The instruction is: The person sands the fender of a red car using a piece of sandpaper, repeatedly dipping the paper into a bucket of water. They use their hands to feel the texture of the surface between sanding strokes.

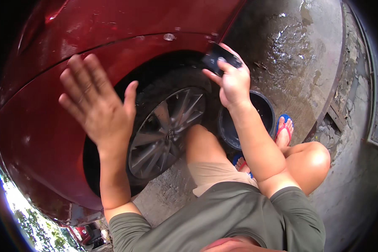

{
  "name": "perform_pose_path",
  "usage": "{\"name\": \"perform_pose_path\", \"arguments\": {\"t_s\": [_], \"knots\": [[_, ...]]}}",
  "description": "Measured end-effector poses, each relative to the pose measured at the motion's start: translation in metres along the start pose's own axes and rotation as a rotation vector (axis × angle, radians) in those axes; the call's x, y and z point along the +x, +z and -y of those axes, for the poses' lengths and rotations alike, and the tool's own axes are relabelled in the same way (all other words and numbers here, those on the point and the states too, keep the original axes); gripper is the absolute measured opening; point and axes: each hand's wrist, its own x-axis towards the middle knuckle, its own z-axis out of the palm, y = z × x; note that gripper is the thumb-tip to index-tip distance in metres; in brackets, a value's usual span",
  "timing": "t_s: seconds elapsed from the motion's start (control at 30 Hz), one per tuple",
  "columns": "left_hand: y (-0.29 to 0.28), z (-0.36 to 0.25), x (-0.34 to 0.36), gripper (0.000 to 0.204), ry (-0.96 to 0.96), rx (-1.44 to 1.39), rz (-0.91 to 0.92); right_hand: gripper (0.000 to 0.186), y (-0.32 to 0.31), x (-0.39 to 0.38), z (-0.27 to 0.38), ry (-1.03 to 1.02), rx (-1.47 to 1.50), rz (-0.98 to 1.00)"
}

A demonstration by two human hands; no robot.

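My left hand (95, 103) is raised over the red car fender (42, 126), its palm down and fingers spread, holding nothing; whether it touches the paint I cannot tell. My right hand (235, 84) grips a small black rectangular object (213, 56) near the edge of the wheel arch. What that object is, I cannot make out. Below and between my hands is the car's dark tyre (176, 80) with a grey spoked alloy wheel (159, 147). A black bucket (224, 136) sits beside the tyre, partly hidden by my right forearm.
Wet concrete (298, 63) lies to the right, bordered by a raised edge and broken rubble (336, 117). My bent legs (306, 164) and feet in flip-flops (283, 130) are close to the bucket. Another red vehicle (82, 233) shows at the lower left.
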Motion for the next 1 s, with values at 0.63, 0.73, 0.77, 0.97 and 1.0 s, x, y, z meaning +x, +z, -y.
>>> {"name": "perform_pose_path", "arguments": {"t_s": [0.63,0.73,0.77,0.97,1.0], "knots": [[0.136,-0.176,0.037,0.090,0.988,0.391,0.287,0.039,-0.139,0.024,-0.134,0.178,-0.004,-0.565],[0.101,-0.133,0.046,0.092,0.950,0.316,0.291,0.040,-0.113,0.031,-0.122,0.169,0.005,-0.501],[0.087,-0.120,0.047,0.094,0.911,0.295,0.323,0.038,-0.105,0.032,-0.121,0.161,0.007,-0.488],[0.021,-0.060,0.041,0.105,0.607,0.219,0.383,0.049,-0.080,0.035,-0.114,0.143,-0.001,-0.427],[0.026,-0.065,0.038,0.107,0.587,0.222,0.383,0.048,-0.078,0.038,-0.112,0.136,0.034,-0.413]]}}
